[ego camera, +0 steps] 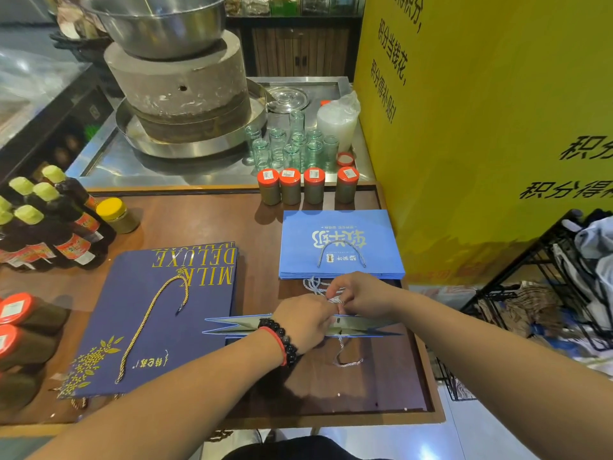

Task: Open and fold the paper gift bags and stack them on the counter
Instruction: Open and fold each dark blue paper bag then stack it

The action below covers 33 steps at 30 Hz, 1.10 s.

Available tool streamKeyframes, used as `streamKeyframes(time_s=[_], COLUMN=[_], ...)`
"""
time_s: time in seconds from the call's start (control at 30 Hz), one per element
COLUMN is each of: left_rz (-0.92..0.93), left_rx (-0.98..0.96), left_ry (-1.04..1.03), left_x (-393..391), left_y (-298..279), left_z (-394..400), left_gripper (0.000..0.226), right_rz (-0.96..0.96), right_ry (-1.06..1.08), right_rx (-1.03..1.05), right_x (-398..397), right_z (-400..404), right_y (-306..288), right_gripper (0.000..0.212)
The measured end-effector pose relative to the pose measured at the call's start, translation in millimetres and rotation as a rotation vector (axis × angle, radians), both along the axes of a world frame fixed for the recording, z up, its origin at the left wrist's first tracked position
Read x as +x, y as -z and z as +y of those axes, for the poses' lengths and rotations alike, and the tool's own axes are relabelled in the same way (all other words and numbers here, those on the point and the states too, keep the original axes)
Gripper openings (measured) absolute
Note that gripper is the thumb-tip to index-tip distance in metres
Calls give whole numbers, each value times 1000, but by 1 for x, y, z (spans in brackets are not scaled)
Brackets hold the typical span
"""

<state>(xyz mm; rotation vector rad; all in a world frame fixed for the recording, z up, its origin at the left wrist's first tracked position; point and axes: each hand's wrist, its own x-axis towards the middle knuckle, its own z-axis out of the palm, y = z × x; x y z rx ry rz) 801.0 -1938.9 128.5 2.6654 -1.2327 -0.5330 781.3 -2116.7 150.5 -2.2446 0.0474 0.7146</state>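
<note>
A light blue paper gift bag (232, 327) stands upright on its base on the brown counter (381, 386), its top edge slightly spread. My left hand (303, 322), with a bead bracelet on the wrist, grips the bag's top rim. My right hand (360, 295) pinches the bag's white rope handle just above the rim. A stack of flat light blue bags (341, 242) lies behind my hands. A stack of flat dark blue bags (159, 320) with gold lettering and a gold cord lies to the left.
Dark sauce bottles (49, 224) and red-capped jars (23, 330) crowd the counter's left side. Several red-capped jars (306, 185) line the back edge. Behind them are glass jars (292, 147) and a stone mill (179, 88). A yellow sign (491, 127) and black wire rack (547, 287) stand on the right.
</note>
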Motion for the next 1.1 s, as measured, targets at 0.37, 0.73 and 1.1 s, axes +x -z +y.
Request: streamKeyframes(time_s=[0.37, 0.73, 1.1], left_rz=[-95, -71, -44], left_rx=[-107, -80, -25], left_ry=[-29, 4, -54], left_x=[-3, 1, 10], left_y=[3, -1, -3], left_z=[1, -3, -8], left_gripper=[20, 26, 21], right_rz=[121, 158, -692], right_ry=[64, 209, 48], right_rx=[33, 178, -337], right_x=[-1, -8, -41], right_z=[0, -11, -2], right_y=[7, 26, 20], right_gripper=[75, 85, 26])
